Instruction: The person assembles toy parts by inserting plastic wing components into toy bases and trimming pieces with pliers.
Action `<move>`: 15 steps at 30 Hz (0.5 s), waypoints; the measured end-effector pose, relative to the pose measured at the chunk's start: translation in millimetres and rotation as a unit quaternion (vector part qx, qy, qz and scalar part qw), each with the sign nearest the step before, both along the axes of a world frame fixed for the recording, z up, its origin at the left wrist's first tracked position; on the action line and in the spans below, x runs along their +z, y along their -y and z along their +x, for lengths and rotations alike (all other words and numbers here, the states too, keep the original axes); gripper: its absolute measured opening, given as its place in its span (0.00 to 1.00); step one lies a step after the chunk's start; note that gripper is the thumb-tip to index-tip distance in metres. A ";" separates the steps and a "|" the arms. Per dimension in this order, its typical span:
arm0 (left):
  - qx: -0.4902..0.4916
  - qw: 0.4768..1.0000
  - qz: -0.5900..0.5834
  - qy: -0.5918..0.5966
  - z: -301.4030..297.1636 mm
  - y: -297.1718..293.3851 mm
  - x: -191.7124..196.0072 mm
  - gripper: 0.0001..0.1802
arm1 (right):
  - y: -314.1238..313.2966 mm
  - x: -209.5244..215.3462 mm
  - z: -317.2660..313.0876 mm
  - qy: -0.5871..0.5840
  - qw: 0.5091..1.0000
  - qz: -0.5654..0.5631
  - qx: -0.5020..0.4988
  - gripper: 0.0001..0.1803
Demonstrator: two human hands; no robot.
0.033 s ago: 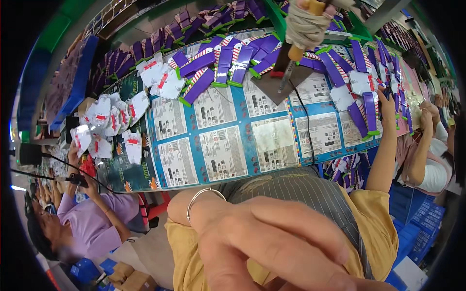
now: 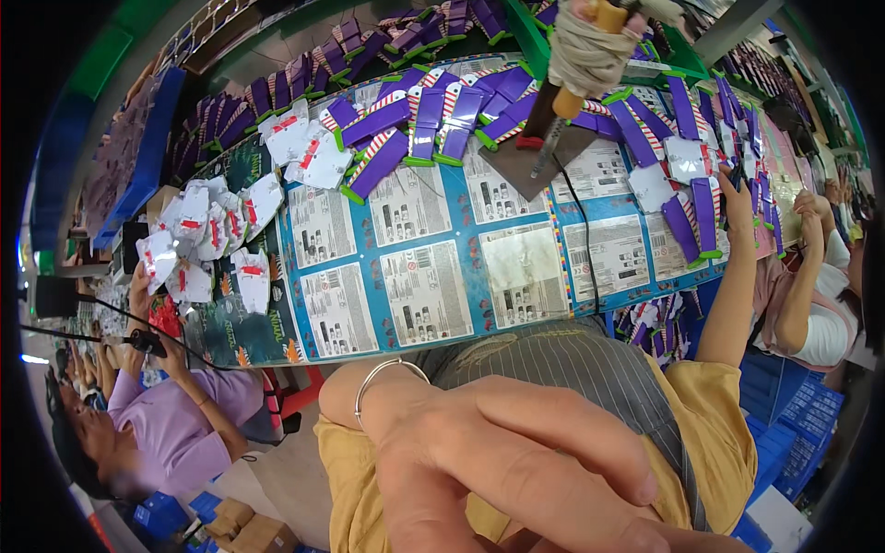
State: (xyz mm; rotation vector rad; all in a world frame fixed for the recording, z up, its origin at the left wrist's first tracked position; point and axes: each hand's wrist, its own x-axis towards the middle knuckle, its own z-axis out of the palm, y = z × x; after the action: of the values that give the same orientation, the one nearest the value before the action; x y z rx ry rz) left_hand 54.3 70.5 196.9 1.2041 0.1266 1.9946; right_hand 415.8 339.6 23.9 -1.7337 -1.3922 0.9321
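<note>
My left hand (image 2: 516, 442), with a silver bangle at the wrist, fills the lower middle close to the camera. Its fingers are bent loosely and slightly apart, nothing shows in them, and some fingertips run out of view. At the table's right side my right hand (image 2: 738, 207) grips a slim black tool (image 2: 735, 173) whose kind is too small to make out. Beside it lie purple pieces with green ends and red-and-white striped edges (image 2: 703, 217). White flat pieces with red parts (image 2: 686, 158) rest just left of that hand.
A cloth-wrapped tool (image 2: 590, 55) hangs over a brown board (image 2: 530, 166). More purple pieces (image 2: 383, 166) line the table's far side. White pieces (image 2: 198, 226) are heaped at left. A black cable (image 2: 585, 230) crosses the table mat (image 2: 369, 249). Co-workers sit at left (image 2: 180, 415) and right (image 2: 807, 313).
</note>
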 end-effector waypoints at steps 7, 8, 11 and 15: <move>-0.021 0.989 0.021 -0.147 -81.6 11.1 -7.7 0.06 | 2.5 27.1 -1.9 0.410 0.906 0.085 0.067 0.16; -0.066 0.977 0.046 -0.199 -98.4 -11.0 -31.7 0.04 | 18.9 32.3 2.5 0.492 0.865 0.097 0.010 0.17; 0.281 0.875 -0.199 -0.342 -141.1 -26.7 -74.6 0.15 | 33.9 48.1 -42.6 0.440 0.880 0.177 0.029 0.16; 0.439 0.521 -0.339 -0.649 -244.9 -62.6 -185.6 0.38 | 42.4 47.2 -152.1 0.291 0.944 0.095 0.119 0.11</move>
State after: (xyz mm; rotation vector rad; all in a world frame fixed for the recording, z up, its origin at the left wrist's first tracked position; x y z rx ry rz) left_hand -190.5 133.1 11.3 1.9063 2.3910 0.8144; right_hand 263.7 297.2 71.2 -1.7924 -2.0333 0.3827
